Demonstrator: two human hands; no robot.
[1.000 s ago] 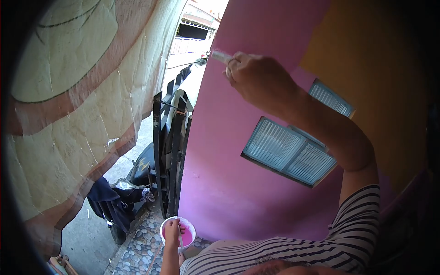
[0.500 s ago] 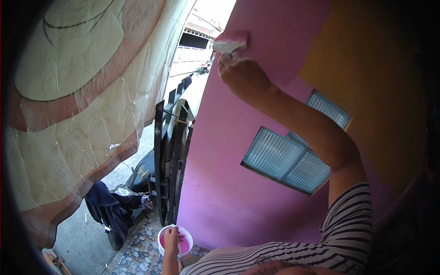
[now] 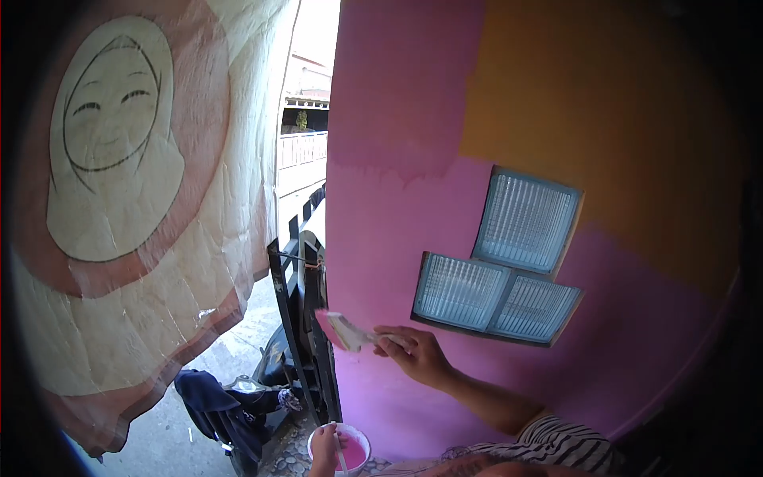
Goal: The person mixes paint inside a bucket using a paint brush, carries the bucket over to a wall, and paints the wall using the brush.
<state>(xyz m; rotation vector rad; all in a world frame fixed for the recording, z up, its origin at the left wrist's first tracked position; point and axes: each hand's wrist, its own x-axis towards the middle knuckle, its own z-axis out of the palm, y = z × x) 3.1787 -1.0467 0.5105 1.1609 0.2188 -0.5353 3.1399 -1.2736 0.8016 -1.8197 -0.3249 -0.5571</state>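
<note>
My right hand [image 3: 419, 358] is closed round the handle of a wide paintbrush [image 3: 343, 331], whose bristles are coated in pink and point to the left. The brush is held in front of the wall's lower left part, near a black metal gate; I cannot tell whether it touches anything. Low in the view, my left hand [image 3: 323, 444] grips the handle of a white bucket [image 3: 367, 447] with pink paint inside. The pink wall [image 3: 381, 262] has a darker, wet-looking pink patch [image 3: 397, 95] on its upper part, with an uneven lower edge.
Glass-block windows [image 3: 528, 219] sit in the wall, beside an orange-yellow painted area [image 3: 604, 95]. The black gate [image 3: 296, 318] stands at the wall's left edge. A printed banner [image 3: 191, 262] hangs on the left, above a parked motorbike with dark cloth [image 3: 218, 409]. Pebbled ground lies below.
My right hand has brought the paintbrush down from high on the wall to near the gate, above the bucket. My left hand still holds the bucket. The view has shifted.
</note>
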